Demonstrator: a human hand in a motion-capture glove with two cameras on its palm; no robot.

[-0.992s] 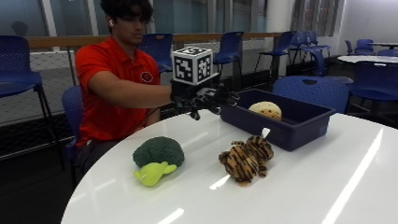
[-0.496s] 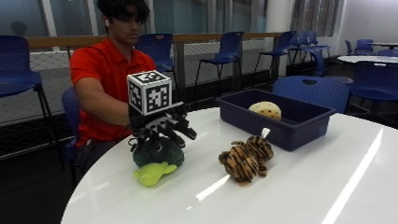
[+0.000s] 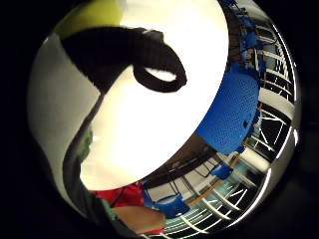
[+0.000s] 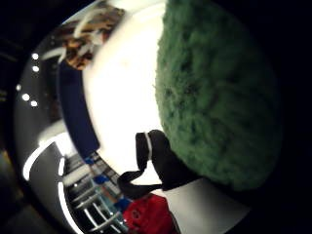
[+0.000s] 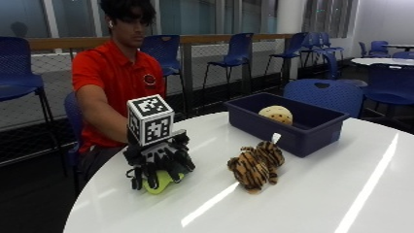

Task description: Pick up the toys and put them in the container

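Observation:
On the white round table (image 5: 323, 204), my gloved right hand (image 5: 158, 160) covers the green broccoli toy, fingers curled down round it to the tabletop. Only the toy's yellow-green stem (image 5: 160, 185) shows under the fingers. The fuzzy green head (image 4: 219, 97) fills much of the thumb side palm view. A striped tiger toy (image 5: 255, 165) lies to the right of my hand, apart from it. Behind the tiger stands the dark blue container (image 5: 304, 138) with a tan ball toy (image 5: 275, 115) inside.
A blue chair (image 5: 323, 94) stands behind the container at the table's far side. More blue chairs and a railing fill the background. Bare tabletop stretches across the front and right.
My hand has come from near the container leftward to the broccoli toy, then lowered onto it, hiding its green head. The tiger, ball and container have not moved.

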